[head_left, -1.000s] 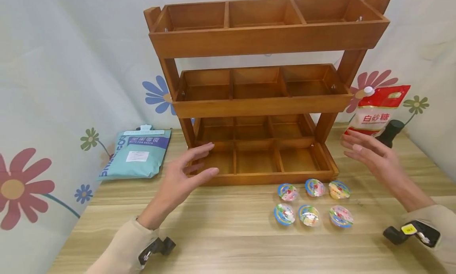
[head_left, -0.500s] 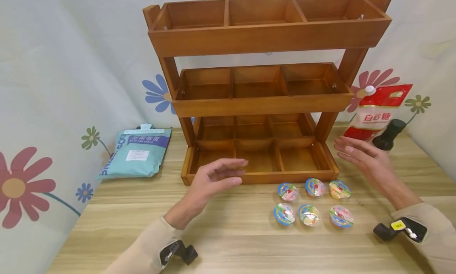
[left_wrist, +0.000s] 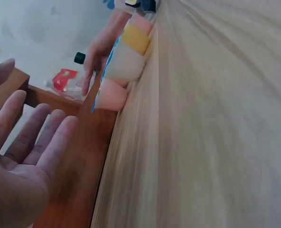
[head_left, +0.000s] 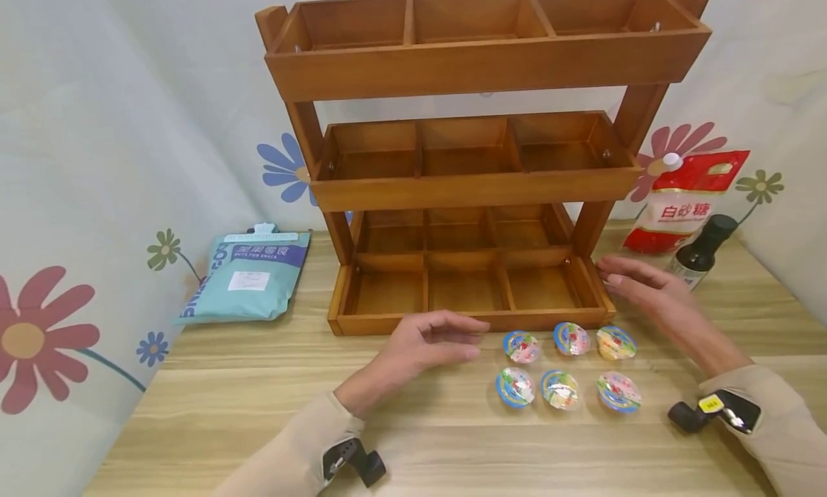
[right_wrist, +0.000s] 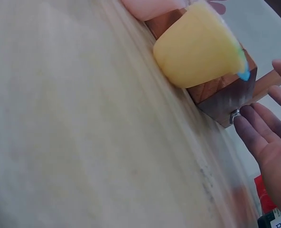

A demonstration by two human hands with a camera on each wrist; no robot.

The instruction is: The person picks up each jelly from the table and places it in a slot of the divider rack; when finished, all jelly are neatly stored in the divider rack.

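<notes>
Six small jelly cups [head_left: 561,390] stand lids up on a wood-grain surface [head_left: 452,450], in two loose rows of three, in front of the right half of a three-tier wooden rack [head_left: 474,189]. A person in cream sleeves has a hand on either side of them. The left hand [head_left: 423,350] is just left of the group, fingers outstretched and thumb apart, gripping nothing; its fingertips point at the back-left cup [head_left: 522,347], near but apart from it. The right hand [head_left: 662,299] is also free of any grip, its fingers loosely extended beside the rack's lower right corner; whether they touch the wood is unclear. The back-right cup [head_left: 616,343] sits near that hand, on its wrist-camera side a yellow cup with a blue rim. Beyond the right hand are a dark bottle [head_left: 701,249] and a red-and-white sugar pouch [head_left: 681,210]; a teal snack bag [head_left: 255,281] lies far left.
</notes>
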